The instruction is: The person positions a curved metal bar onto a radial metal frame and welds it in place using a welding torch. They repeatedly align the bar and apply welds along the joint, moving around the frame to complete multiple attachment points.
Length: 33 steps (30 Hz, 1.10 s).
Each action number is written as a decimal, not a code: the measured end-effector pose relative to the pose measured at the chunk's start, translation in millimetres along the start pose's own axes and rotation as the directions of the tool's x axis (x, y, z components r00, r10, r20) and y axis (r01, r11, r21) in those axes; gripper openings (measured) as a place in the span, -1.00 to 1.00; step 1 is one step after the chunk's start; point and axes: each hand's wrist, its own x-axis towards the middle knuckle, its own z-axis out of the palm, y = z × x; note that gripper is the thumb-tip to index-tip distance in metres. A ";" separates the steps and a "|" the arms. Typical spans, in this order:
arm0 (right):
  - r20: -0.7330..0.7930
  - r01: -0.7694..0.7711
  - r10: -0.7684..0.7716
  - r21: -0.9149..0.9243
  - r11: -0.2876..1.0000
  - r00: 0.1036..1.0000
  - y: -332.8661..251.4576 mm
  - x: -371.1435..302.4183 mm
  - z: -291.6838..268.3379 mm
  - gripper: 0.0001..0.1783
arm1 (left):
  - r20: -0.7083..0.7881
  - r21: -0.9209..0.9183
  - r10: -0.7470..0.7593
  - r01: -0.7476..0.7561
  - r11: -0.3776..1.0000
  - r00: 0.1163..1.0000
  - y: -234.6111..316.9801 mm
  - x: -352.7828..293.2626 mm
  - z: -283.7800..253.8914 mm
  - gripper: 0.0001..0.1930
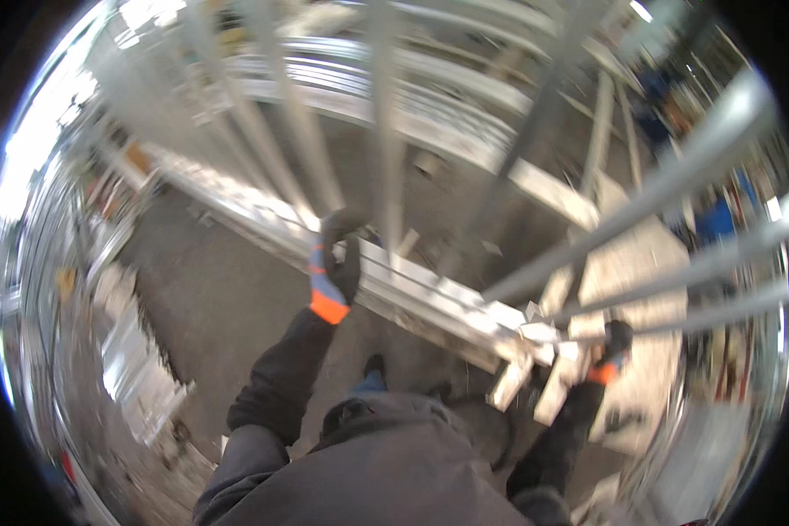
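My left hand (337,263), in a dark glove with a grey back and orange cuff, is at a long pale rail (412,285). Its thumb and fingers curve apart, and nothing shows between them. Close to its fingertips stand the lower ends of several upright metal bars (387,149). Farther right, my right hand (617,340), gloved alike, looks closed around a slanting metal bar (719,282), though motion blurs its fingers. Beside that hand, the rail's right end rests near short wooden blocks (510,382).
A pale wooden board (644,272) lies under the bars at right. More long metal profiles (342,79) are stacked beyond the rail. Torn silvery sheeting (136,373) lies on the dark floor (193,272) at left. Metal lengths crowd the far left edge.
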 end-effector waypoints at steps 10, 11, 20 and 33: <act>0.004 -0.049 0.052 0.382 0.923 0.999 -38.7 1.3 4.3 -0.58 | 0.402 0.057 -0.248 0.246 0.968 0.881 -32.4 -91.8 88.8 -0.68; 0.031 -0.089 0.084 0.353 0.931 0.996 -47.0 -0.3 -0.2 -0.57 | 0.434 0.042 -0.250 0.258 0.965 0.865 -37.1 -95.4 93.3 -0.68; 0.149 -0.238 0.212 0.189 0.953 0.966 -82.9 -1.9 -3.5 -0.50 | 0.628 0.160 -0.207 0.136 0.978 0.750 -50.2 -128.3 138.3 -0.50; 0.175 -0.150 0.123 0.149 0.977 0.977 -65.8 -1.0 -2.9 -0.60 | 0.675 0.288 -0.214 0.015 0.958 0.706 -81.3 -130.7 223.9 -0.53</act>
